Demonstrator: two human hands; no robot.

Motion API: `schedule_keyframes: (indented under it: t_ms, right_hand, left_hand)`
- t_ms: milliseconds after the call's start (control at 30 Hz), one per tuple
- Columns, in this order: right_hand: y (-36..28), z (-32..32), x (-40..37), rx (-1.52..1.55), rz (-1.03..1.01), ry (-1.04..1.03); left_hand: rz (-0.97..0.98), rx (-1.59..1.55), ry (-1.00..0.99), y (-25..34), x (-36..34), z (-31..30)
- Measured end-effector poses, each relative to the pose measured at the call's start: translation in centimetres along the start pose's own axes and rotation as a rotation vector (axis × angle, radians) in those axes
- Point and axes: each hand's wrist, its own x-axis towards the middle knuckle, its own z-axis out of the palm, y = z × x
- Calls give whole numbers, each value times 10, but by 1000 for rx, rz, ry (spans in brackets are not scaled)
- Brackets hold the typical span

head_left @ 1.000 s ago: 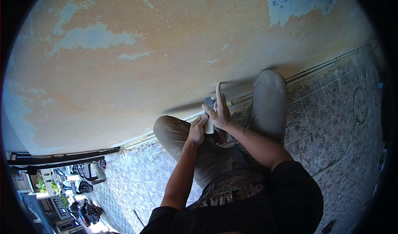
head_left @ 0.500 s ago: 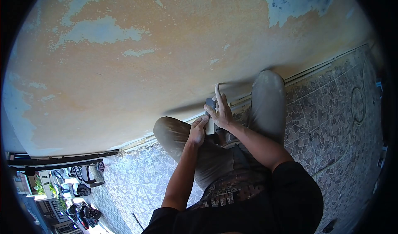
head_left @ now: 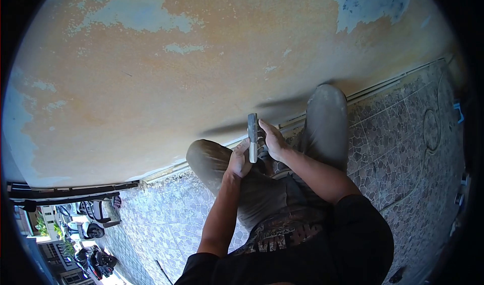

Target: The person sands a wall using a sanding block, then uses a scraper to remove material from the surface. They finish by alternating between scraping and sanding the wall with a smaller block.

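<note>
Both my hands are in front of my bent knees, near the foot of the wall. Between them a narrow sanding block (head_left: 252, 131) stands nearly upright in view, dark grey on its upper part and pale at its lower end. My left hand (head_left: 239, 160) is closed on the pale lower part from the left. From the right, my right hand (head_left: 275, 141) holds the block's side, its thumb tip by the dark part and its other fingers curled, partly hidden. The worn wall (head_left: 166, 98) shows peach paint with pale bare patches.
Stone-patterned floor tiles (head_left: 383, 149) lie below and to the right, with a hose or cable (head_left: 431, 131) looped on them. Thin pipes (head_left: 388, 88) run along the wall's base. Parked motorbikes (head_left: 96, 262) stand at the lower left. My right knee (head_left: 326, 108) is close to the wall.
The block has turned from its broad face to a narrower side. My right hand's raised, spread fingers have come down and curled beside it. The view has shifted slightly.
</note>
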Motion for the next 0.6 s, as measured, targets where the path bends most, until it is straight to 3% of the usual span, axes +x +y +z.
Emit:
schedule_keyframes:
  t_ms: [67, 233, 300, 367, 400, 467, 533, 567, 600]
  right_hand:
    - [-5, 5, -4, -57, -52, -196]
    - [-29, 15, -11, 25, 115, -262]
    - [-20, 9, -6, 34, 159, -315]
    - [-7, 12, -5, -37, -40, 132]
    - [-10, 12, -3, -37, -44, 134]
    - [-21, 6, 9, 20, -266, 472]
    - [-35, -7, 26, 129, -302, 466]
    - [-48, -5, 28, 99, -315, 519]
    - [-56, 1, 26, 68, -322, 568]
  left_hand:
    - [-23, -56, -33, 2, -3, -3]
    - [-33, -210, -310, 2, -5, -7]
    - [-50, -124, -217, -1, -5, -4]
    - [-42, 13, -128, 2, -6, -2]
    - [-43, 16, -132, 6, -8, 3]
    - [276, 214, 142, 11, -15, 14]
    - [625, 710, 276, 33, -24, 20]
    - [786, 1161, 425, 51, -35, 26]
    - [867, 1321, 592, 65, -42, 38]
